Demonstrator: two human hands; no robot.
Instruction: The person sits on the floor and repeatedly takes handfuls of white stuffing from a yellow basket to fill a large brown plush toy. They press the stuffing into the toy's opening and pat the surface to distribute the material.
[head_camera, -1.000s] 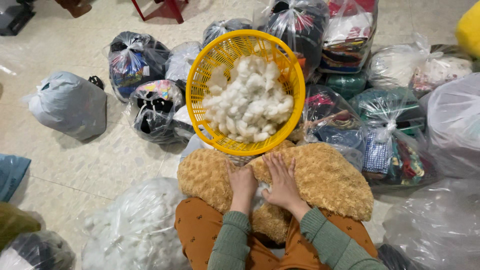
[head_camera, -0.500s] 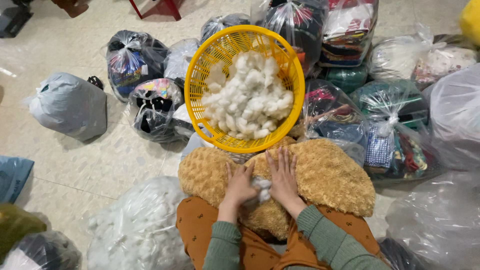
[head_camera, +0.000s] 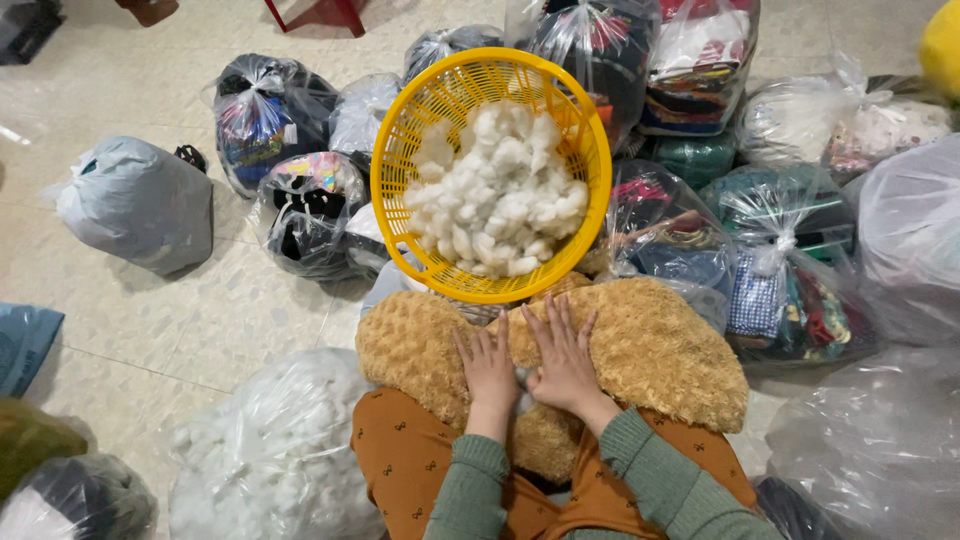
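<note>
A tan plush toy body (head_camera: 650, 350) lies across my lap. My left hand (head_camera: 487, 367) and my right hand (head_camera: 562, 355) press flat on its middle, side by side, fingers pointing away from me. A little white stuffing shows between the wrists. Just beyond the toy stands a round yellow basket (head_camera: 400, 140) holding white fibre stuffing (head_camera: 497, 195). Neither hand grips anything; both rest on the plush surface.
Tied clear plastic bags of clothes (head_camera: 790, 270) crowd the right and far side. A grey bag (head_camera: 135, 205) sits on the tiled floor at left. A clear bag of white stuffing (head_camera: 270, 455) lies by my left knee.
Both hands have spread apart slightly and flattened on the plush toy, covering most of the white stuffing seen between them before.
</note>
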